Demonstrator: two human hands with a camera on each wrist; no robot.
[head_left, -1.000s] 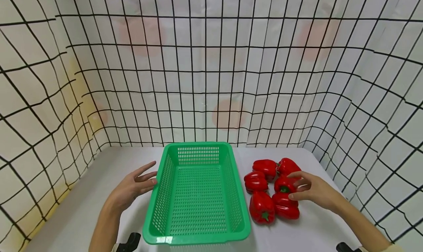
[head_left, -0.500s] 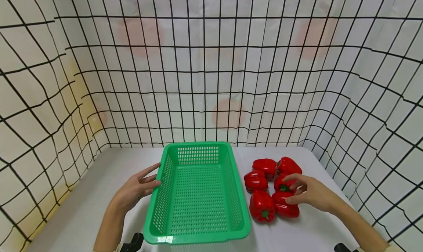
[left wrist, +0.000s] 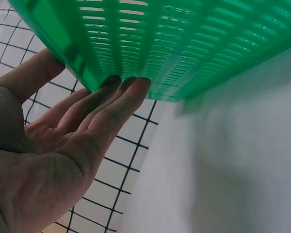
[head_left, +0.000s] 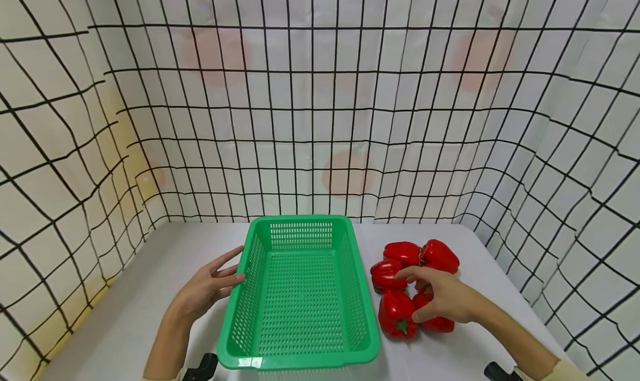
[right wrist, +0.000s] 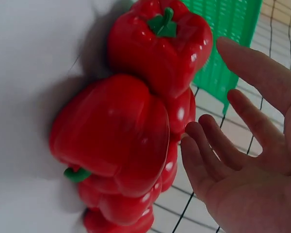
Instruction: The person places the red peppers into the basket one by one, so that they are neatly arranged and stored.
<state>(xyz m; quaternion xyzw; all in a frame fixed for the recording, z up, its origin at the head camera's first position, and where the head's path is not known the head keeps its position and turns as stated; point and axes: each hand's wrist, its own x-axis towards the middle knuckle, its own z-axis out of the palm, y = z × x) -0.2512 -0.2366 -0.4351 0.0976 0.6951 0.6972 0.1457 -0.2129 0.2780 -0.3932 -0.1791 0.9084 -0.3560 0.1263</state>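
A green plastic basket point(head_left: 300, 297) with slotted walls stands in the middle of the table, nothing inside it. My left hand point(head_left: 207, 289) is at its left side; in the left wrist view the thumb point(left wrist: 36, 73) lies at the rim and the extended fingers reach along the outer wall. To the basket's right, red bell peppers sit in a cluster. Over the near ones hovers my right hand point(head_left: 445, 295), fingers spread and loosely bent, holding nothing. It is nearest the front pepper point(head_left: 397, 314), whose green stem point(right wrist: 165, 24) shows in the right wrist view. It partly covers another pepper point(head_left: 440, 324).
More red peppers lie farther back, at the rear left point(head_left: 401, 252), rear right point(head_left: 440, 256) and beside the basket point(head_left: 387, 274). A white table point(head_left: 120, 292) carries everything. Black grid netting point(head_left: 310, 125) over white walls encloses its back and sides.
My right hand has moved left across the peppers, toward the front one near the basket. The left hand has come slightly right, up to the basket's rim. The peppers have stayed put.
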